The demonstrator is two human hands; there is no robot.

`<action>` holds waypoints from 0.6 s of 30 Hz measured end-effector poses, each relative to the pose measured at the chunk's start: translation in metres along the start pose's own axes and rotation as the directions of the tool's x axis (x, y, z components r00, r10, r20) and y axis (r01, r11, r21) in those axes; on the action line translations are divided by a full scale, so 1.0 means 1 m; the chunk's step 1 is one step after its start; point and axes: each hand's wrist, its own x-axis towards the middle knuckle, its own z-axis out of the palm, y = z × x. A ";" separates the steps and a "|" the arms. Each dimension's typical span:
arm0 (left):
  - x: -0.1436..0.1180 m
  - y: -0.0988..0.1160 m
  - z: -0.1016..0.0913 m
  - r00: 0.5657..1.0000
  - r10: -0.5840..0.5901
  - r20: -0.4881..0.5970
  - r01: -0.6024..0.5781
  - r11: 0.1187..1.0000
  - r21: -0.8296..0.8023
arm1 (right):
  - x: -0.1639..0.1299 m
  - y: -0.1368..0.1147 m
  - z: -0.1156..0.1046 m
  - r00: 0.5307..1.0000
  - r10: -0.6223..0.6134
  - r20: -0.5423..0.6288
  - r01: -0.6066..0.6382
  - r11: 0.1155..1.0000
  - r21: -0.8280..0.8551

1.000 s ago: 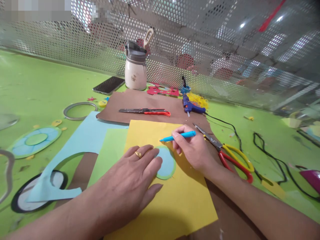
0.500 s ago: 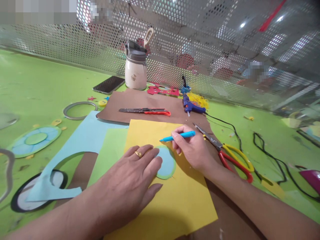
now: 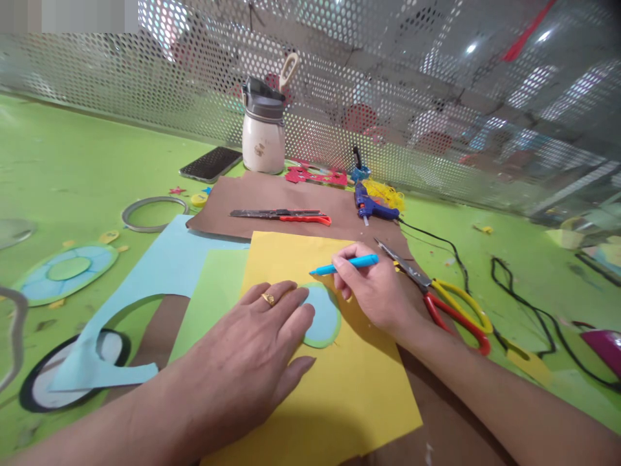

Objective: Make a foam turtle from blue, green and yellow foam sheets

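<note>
My left hand (image 3: 252, 349) lies flat, fingers spread, pressing on a round blue disc with a green rim (image 3: 323, 317) that rests on a yellow paper sheet (image 3: 349, 388). A ring shows on one finger. My right hand (image 3: 376, 288) grips a blue pen (image 3: 347, 264), its tip pointing left just above the disc's upper edge. The yellow sheet overlaps a light green sheet (image 3: 213, 291) and a brown sheet (image 3: 291, 200).
Scissors with red and yellow handles (image 3: 446, 301) lie right of my right hand. A box cutter (image 3: 284, 215), blue glue gun (image 3: 371, 206), white flask (image 3: 263, 129) and phone (image 3: 212, 164) sit further back. Cut blue paper (image 3: 145, 278), rings and black cords (image 3: 524, 304) lie around.
</note>
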 end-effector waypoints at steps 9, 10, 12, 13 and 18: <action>0.000 0.001 -0.001 1.000 -0.007 0.015 0.007 1.000 -0.009 | 0.001 0.002 0.000 1.000 -0.017 0.001 0.017 1.000 0.004; 0.000 0.001 0.000 1.000 -0.007 0.015 0.007 1.000 -0.011 | 0.001 0.002 0.000 1.000 -0.018 -0.001 0.018 1.000 0.004; 0.001 0.001 0.000 1.000 -0.005 0.017 0.005 1.000 -0.018 | 0.001 0.003 0.000 1.000 -0.019 -0.001 0.019 1.000 0.003; 0.000 0.001 0.000 1.000 -0.003 0.018 0.003 1.000 -0.021 | 0.001 0.003 0.000 1.000 -0.018 -0.001 0.018 1.000 0.001; 0.000 0.001 -0.001 1.000 -0.004 0.017 0.005 1.000 -0.011 | 0.000 0.001 0.000 1.000 -0.013 0.007 0.013 1.000 -0.002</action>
